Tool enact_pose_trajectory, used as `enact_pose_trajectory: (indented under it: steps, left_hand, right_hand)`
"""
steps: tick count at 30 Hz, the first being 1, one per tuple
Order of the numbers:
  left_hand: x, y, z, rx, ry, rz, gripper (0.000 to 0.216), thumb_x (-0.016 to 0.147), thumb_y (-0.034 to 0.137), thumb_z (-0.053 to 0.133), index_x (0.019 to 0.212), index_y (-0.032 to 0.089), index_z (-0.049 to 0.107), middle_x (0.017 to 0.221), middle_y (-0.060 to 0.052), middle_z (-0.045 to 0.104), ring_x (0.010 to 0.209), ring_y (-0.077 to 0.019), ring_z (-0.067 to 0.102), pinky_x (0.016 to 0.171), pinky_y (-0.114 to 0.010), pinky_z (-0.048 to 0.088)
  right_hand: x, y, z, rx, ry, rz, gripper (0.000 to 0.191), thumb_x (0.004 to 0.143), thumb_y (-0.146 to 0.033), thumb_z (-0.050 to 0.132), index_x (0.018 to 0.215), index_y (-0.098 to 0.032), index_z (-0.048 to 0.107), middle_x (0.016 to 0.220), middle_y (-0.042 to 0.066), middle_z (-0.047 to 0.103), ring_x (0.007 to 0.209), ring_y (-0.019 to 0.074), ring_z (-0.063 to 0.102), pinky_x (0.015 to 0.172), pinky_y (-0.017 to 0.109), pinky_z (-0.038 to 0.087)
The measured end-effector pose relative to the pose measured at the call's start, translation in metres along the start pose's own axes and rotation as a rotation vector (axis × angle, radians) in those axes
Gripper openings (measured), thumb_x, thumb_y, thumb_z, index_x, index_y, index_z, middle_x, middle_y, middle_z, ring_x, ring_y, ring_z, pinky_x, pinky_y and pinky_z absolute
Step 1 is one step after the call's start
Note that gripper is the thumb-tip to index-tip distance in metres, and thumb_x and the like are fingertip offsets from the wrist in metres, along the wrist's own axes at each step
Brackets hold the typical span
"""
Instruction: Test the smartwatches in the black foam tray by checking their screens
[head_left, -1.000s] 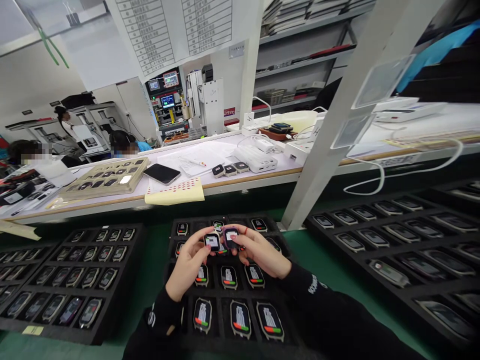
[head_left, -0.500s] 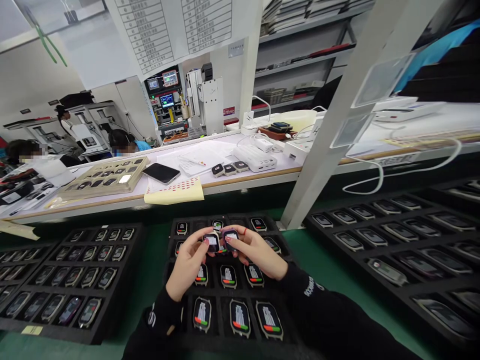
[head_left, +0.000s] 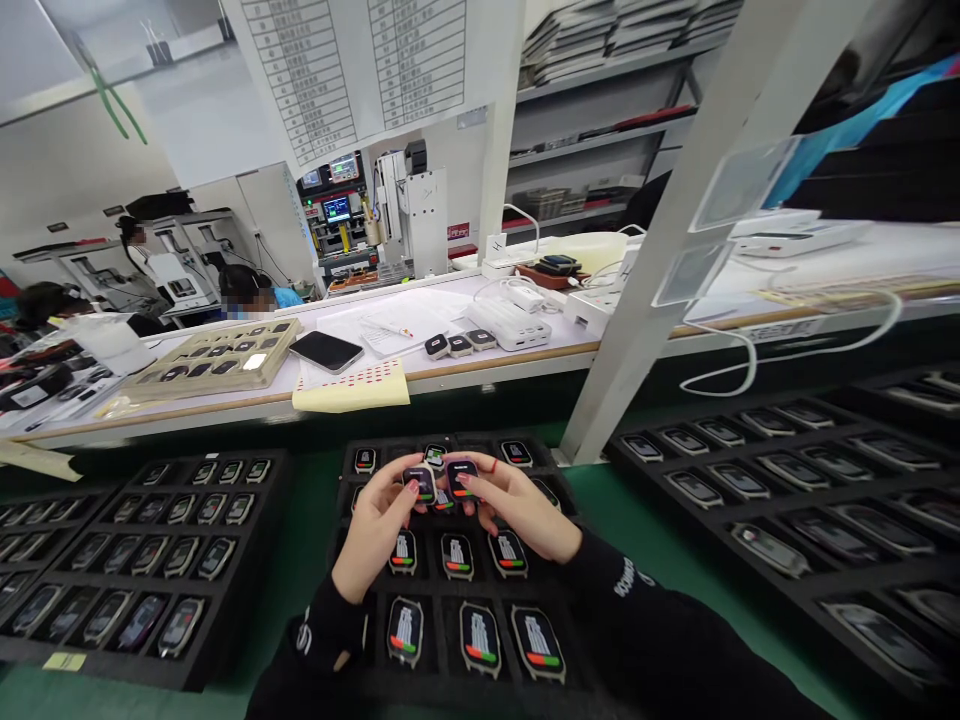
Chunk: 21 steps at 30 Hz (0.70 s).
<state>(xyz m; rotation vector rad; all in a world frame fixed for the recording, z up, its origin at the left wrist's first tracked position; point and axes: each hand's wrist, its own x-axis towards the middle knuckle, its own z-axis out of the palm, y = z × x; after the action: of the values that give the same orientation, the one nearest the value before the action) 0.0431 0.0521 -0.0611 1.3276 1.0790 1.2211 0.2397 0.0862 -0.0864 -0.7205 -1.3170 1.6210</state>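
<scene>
My left hand (head_left: 379, 525) is closed on a smartwatch (head_left: 420, 484) with a light frame, its thumb lying on the lit screen. Side by side with it, a darker-framed smartwatch (head_left: 462, 478) sits in my right hand (head_left: 521, 500), whose thumb also rests on the glass. Both screens face me and show a dark page with red and green at the bottom. Beneath the hands lies a black foam tray (head_left: 431, 590) with strapless watches in its slots. Most of their screens show white text over a red and green bar. My hands cover some of the slots.
More foam trays of watches stand at the left (head_left: 225, 610) and right (head_left: 637, 500). Behind is a white bench (head_left: 442, 375) with a phone (head_left: 327, 351), a beige tray (head_left: 277, 375) and white chargers (head_left: 510, 325). A slanted metal post (head_left: 637, 340) rises right of the middle. Co-workers sit beyond the bench.
Both held watches' screens have switched from a page with a white block to a dark one with red and green at the bottom. The hands have barely moved.
</scene>
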Motion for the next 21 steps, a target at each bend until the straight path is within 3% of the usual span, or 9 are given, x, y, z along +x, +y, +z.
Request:
enact_pose_trajectory:
  steps: [6,9,13,15,17,18,20,21]
  left_hand:
    - [-0.008,0.01,0.0,-0.007,0.041,0.036,0.038,0.085,0.04,0.066,0.119,0.022,0.065,0.105,-0.007,0.067,0.078,-0.015,0.06,0.066,-0.025,0.05]
    - [-0.021,0.024,-0.001,-0.037,-0.006,0.041,0.037,0.086,0.039,0.066,0.12,0.024,0.064,0.108,-0.007,0.067,0.089,-0.0185,0.062,0.072,-0.026,0.052]
    - [-0.051,0.051,-0.005,-0.069,-0.086,0.021,0.039,0.084,0.031,0.071,0.122,0.027,0.062,0.106,-0.007,0.068,0.099,-0.0194,0.062,0.083,-0.027,0.051]
    - [-0.07,0.063,-0.011,-0.125,-0.181,0.038,0.048,0.077,0.028,0.077,0.122,0.033,0.062,0.1,-0.005,0.067,0.087,-0.017,0.063,0.071,-0.023,0.051]
    - [-0.086,0.07,-0.019,-0.221,-0.285,0.084,0.054,0.07,0.031,0.083,0.119,0.039,0.063,0.094,-0.004,0.068,0.071,-0.0149,0.062,0.052,-0.02,0.045]
    - [-0.093,0.071,-0.024,-0.25,-0.307,0.101,0.047,0.071,0.035,0.082,0.114,0.042,0.065,0.089,-0.004,0.069,0.063,-0.0138,0.06,0.045,-0.02,0.041]
    - [-0.099,0.07,-0.035,-0.271,-0.296,0.112,0.029,0.074,0.052,0.073,0.102,0.044,0.07,0.073,-0.003,0.068,0.046,-0.0124,0.051,0.037,-0.022,0.036]
    - [-0.099,0.069,-0.041,-0.26,-0.283,0.109,0.029,0.072,0.063,0.069,0.095,0.044,0.072,0.063,-0.003,0.064,0.041,-0.013,0.047,0.034,-0.025,0.035]
  right_hand:
    - [-0.006,-0.005,0.001,0.013,-0.063,-0.019,0.058,0.085,-0.046,0.076,0.132,-0.018,0.056,0.105,0.011,0.063,0.067,0.015,0.053,0.041,0.015,0.045]
    - [-0.013,-0.017,0.005,0.036,-0.106,-0.01,0.063,0.087,-0.045,0.075,0.14,-0.022,0.051,0.111,0.01,0.061,0.068,0.0149,0.053,0.043,0.016,0.047]
    - [-0.034,-0.048,0.02,-0.038,-0.174,-0.014,0.073,0.091,-0.052,0.071,0.151,-0.027,0.038,0.104,0.008,0.061,0.053,0.0111,0.052,0.047,0.023,0.052]
    - [-0.05,-0.068,0.032,-0.126,-0.155,-0.114,0.065,0.091,-0.052,0.071,0.147,-0.032,0.045,0.105,0.007,0.061,0.051,0.0121,0.053,0.044,0.024,0.051]
    - [-0.068,-0.086,0.045,-0.333,-0.145,-0.266,0.052,0.085,-0.044,0.081,0.133,-0.039,0.061,0.105,0.006,0.063,0.064,0.0195,0.06,0.049,0.027,0.053]
    - [-0.076,-0.092,0.051,-0.418,-0.148,-0.354,0.052,0.079,-0.042,0.086,0.127,-0.041,0.065,0.1,0.005,0.064,0.066,0.0217,0.061,0.054,0.029,0.054]
    - [-0.09,-0.097,0.063,-0.57,-0.2,-0.42,0.034,0.084,-0.036,0.081,0.117,-0.041,0.071,0.087,0.004,0.066,0.063,0.0222,0.062,0.051,0.028,0.052]
    - [-0.094,-0.095,0.069,-0.636,-0.24,-0.426,0.026,0.088,-0.034,0.076,0.112,-0.041,0.072,0.08,0.003,0.066,0.058,0.0208,0.06,0.047,0.027,0.05]
